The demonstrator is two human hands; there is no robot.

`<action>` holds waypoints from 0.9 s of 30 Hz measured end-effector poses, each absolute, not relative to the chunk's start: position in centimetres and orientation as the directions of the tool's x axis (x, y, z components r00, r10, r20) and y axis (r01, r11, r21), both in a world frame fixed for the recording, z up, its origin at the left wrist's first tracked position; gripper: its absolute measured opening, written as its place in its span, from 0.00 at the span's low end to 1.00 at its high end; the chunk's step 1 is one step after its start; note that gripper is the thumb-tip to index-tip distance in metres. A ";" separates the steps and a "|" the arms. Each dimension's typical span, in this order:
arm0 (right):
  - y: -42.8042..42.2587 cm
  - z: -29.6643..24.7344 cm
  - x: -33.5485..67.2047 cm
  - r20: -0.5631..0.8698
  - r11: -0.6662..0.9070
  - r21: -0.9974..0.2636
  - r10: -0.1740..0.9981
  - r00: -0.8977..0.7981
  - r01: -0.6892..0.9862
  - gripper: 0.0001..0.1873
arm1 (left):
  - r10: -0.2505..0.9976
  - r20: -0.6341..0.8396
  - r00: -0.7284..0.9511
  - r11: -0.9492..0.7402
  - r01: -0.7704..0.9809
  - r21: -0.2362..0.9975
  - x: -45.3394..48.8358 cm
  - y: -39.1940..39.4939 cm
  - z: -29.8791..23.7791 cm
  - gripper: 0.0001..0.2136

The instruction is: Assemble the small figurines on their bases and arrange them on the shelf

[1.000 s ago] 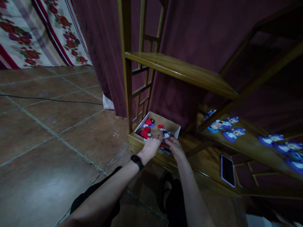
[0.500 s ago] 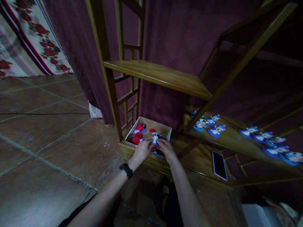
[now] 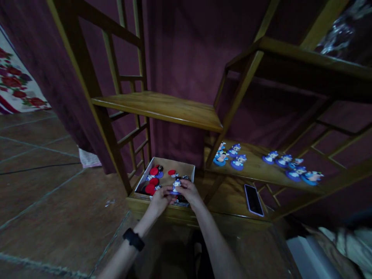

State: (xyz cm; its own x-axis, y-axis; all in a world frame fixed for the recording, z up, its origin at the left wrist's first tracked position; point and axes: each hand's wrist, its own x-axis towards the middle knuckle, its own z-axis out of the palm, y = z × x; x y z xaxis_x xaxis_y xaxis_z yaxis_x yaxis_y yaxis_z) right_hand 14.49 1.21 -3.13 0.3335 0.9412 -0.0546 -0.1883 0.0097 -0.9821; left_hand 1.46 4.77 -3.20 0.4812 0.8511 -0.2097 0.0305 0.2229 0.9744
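A small white and purple figurine on a purple base is held upright above the front of an open cardboard box. My left hand pinches its base from the left, and my right hand grips it from the right with fingers at its upper part. Inside the box lie several more figurines, some with red round bases turned up. The box's front right contents are partly hidden behind my hands.
Several similar figurines stand on the wooden shelf to the right. Below them a phone lies on the lower board. A higher wooden shelf juts out above the box. A white box is on the floor at lower right.
The view has turned to the right, so the shelves and box appear farther left. The figurine stays in both hands, and my right fingers have moved up onto its upper part.
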 end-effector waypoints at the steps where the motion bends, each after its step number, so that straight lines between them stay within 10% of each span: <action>1: 1.2 -3.1 14.5 -0.043 0.019 -0.982 0.946 0.323 -0.186 0.18 | 0.830 -0.258 0.495 0.318 -0.039 0.947 1.4 4.7 -3.2 0.13; 10: 1.0 -3.5 13.4 -0.007 0.024 -0.994 0.961 0.276 -0.107 0.17 | 0.814 -0.312 0.490 0.469 -0.239 0.850 0.4 4.0 -2.9 0.15; 19: -0.9 -4.8 12.9 0.171 0.008 -0.924 0.901 0.397 0.381 0.14 | 0.820 -0.281 0.499 0.422 -0.195 0.886 0.5 3.3 -3.5 0.19; 27: -2.7 -4.3 13.1 0.124 0.069 -0.985 0.918 0.376 0.156 0.13 | 0.743 -0.373 0.556 0.523 -0.132 0.842 0.0 1.7 -1.4 0.13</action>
State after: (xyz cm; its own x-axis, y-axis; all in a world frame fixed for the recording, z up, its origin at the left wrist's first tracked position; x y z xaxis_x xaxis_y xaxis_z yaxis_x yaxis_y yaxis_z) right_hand 13.06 -2.75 -4.33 0.3755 0.9184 0.1243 0.1563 0.0694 -0.9853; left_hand 0.00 1.69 -1.44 0.5558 0.7427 -0.3735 -0.1323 0.5225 0.8423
